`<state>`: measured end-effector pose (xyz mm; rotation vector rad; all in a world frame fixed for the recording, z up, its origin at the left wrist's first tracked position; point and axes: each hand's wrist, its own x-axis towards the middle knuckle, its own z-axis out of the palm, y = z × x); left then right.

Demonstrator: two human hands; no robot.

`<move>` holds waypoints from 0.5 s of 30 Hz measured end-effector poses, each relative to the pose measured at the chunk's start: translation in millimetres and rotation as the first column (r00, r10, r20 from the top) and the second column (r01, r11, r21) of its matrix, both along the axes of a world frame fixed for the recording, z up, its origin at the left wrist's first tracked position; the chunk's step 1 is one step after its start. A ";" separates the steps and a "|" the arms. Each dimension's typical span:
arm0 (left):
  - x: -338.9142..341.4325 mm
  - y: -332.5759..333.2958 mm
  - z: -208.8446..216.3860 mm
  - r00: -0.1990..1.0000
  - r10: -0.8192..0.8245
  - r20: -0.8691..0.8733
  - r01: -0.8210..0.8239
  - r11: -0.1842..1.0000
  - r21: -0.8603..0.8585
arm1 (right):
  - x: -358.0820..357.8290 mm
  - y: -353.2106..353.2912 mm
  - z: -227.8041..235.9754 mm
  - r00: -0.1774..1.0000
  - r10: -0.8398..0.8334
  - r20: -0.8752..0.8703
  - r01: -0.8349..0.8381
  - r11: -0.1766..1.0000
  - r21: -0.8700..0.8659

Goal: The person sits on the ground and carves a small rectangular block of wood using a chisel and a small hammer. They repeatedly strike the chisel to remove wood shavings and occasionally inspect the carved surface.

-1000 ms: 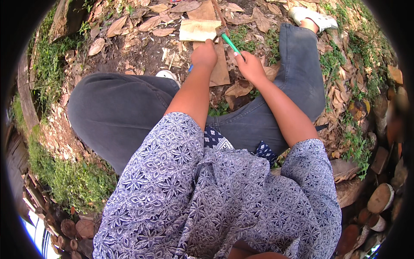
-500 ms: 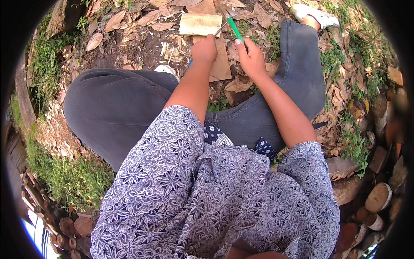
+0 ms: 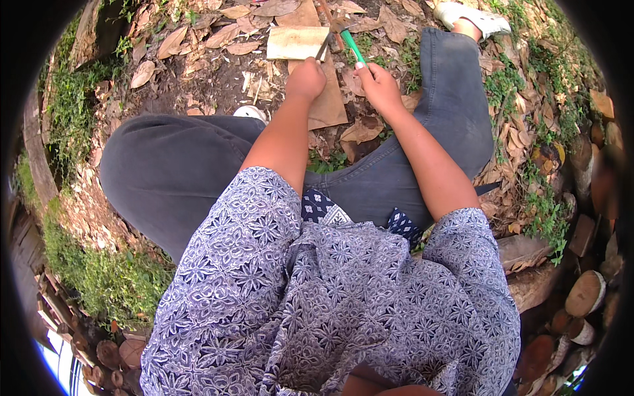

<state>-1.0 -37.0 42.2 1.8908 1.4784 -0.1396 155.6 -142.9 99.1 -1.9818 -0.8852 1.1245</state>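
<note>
My left hand (image 3: 306, 80) is closed around a chisel, whose dark narrow blade (image 3: 324, 46) points up and away at the right end of a pale wooden block (image 3: 296, 43). Whether the tip touches the block I cannot tell; its handle is hidden in my fist. To the right, my right hand (image 3: 380, 86) grips the green handle of a hammer (image 3: 350, 43). The hammer's brownish head hangs just right of the chisel blade. The block rests across a flat brown board (image 3: 328, 102) on the ground.
Dry leaves (image 3: 362, 129) and wood chips (image 3: 259, 87) litter the soil around the board. A reddish-brown strip (image 3: 328, 21) lies beyond the hammer. My bent legs (image 3: 178, 155) frame the spot on both sides. Stacked logs (image 3: 585, 294) stand at the lower right, green plants (image 3: 109, 277) at the left.
The hammer head has come lower and closer to the chisel blade. My left fist has turned and shifted a little left, and the blue bit beside it is now hidden. The whole view has shifted slightly.
</note>
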 end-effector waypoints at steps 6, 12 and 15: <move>0.7 3.5 -10.1 0.995 0.044 0.088 -0.042 0.999 -0.024 | 2.4 0.0 -4.7 0.999 0.029 0.029 -0.029 0.999 -0.019; 1.9 1.8 -7.6 0.997 0.036 0.067 -0.035 0.999 -0.021 | 2.9 -0.5 -5.3 1.000 0.016 0.007 -0.016 1.000 -0.021; 0.4 1.6 -6.8 0.997 0.035 0.075 -0.034 0.999 -0.011 | 3.1 0.3 -6.6 1.000 0.002 0.017 -0.001 1.000 -0.025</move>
